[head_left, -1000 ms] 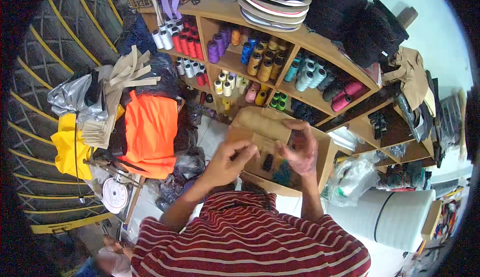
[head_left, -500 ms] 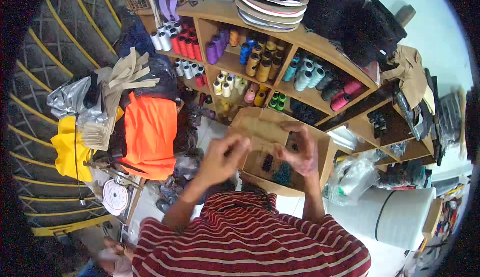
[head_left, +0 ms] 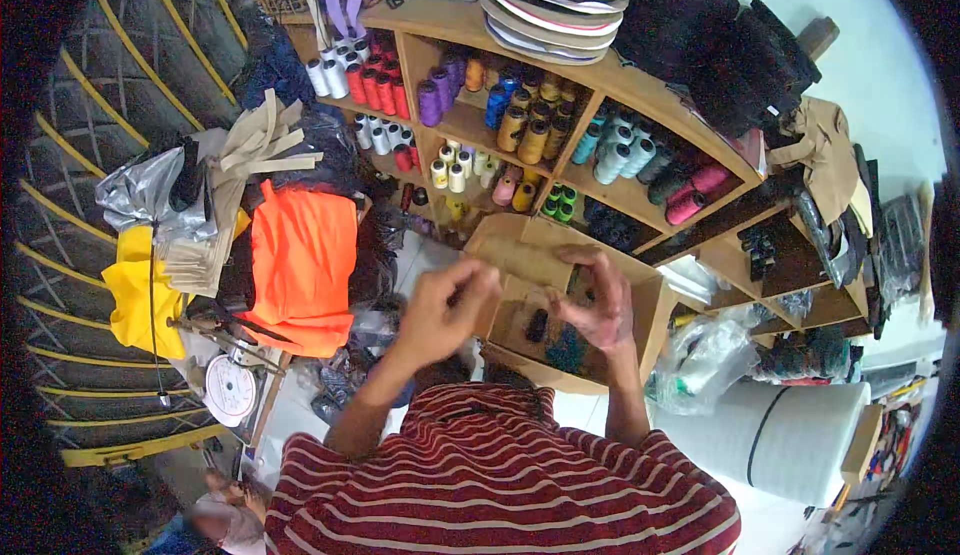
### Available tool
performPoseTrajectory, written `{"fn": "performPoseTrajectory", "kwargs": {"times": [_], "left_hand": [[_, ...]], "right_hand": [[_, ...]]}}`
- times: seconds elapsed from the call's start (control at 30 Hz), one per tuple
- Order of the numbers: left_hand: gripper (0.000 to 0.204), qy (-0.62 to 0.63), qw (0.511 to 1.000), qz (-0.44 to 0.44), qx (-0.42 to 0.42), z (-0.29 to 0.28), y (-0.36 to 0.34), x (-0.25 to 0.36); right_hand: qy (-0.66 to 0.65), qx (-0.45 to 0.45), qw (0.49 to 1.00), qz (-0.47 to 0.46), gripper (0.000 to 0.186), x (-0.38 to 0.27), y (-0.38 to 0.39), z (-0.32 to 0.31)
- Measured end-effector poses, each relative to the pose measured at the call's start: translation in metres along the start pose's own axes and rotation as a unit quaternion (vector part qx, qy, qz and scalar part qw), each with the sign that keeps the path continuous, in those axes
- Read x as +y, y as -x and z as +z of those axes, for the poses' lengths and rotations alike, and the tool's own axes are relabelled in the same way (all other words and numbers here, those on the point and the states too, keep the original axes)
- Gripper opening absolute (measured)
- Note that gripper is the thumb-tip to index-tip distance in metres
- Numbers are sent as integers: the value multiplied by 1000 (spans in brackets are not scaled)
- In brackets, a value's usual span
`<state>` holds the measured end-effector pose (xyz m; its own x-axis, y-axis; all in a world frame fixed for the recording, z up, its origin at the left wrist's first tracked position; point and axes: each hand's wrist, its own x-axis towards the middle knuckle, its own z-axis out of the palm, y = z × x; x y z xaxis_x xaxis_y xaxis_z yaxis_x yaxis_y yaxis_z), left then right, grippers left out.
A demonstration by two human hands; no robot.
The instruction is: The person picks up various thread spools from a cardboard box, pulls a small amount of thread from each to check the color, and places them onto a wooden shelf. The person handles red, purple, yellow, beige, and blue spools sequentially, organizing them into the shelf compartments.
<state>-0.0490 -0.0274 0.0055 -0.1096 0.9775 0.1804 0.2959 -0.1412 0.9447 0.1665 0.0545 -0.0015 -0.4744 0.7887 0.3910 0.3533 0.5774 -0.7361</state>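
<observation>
My left hand (head_left: 447,313) is raised in front of the cardboard box (head_left: 648,327), its thumb and fingers curled to a pinch. Anything in that pinch is too small or blurred to make out. To its right, my right hand (head_left: 600,305) has fingers bent and thumb and forefinger apart. Just beyond and between the hands shows a tan roll-like thing (head_left: 525,261); its right end is by my right fingertips. Whether I touch it, I cannot tell. Inside the box are a small black item (head_left: 537,326) and a dark teal tangle (head_left: 567,349).
Wooden shelves (head_left: 590,80) with many coloured thread cones stand ahead, under stacked reels (head_left: 560,10). Orange fabric (head_left: 303,267) and yellow fabric (head_left: 143,295) lie at left. A clear plastic bag (head_left: 700,360) and a white foam roll (head_left: 800,440) are at right. Another person (head_left: 228,515) is at lower left.
The view has shifted slightly, so the shelves sit a little lower and farther right. Both hands keep nearly the same pose; the tan thing looks less blurred.
</observation>
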Motion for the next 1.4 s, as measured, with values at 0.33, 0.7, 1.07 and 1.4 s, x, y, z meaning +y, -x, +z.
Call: {"fn": "performPoseTrajectory", "kwargs": {"times": [0.33, 0.7, 1.07, 1.4], "left_hand": [[24, 62, 996, -68, -5, 0, -15, -83], [32, -56, 981, 184, -34, -29, -11, 18], [54, 201, 974, 60, 86, 12, 3, -22], [45, 248, 968, 27, -26, -8, -23, -38]], "right_hand": [[-237, -122, 963, 41, 44, -3, 7, -4], [-215, -54, 973, 56, 40, 5, 8, 7], [-510, -21, 768, 387, 43, -14, 14, 62], [-600, -28, 609, 518, 56, -6, 8, 89]]}}
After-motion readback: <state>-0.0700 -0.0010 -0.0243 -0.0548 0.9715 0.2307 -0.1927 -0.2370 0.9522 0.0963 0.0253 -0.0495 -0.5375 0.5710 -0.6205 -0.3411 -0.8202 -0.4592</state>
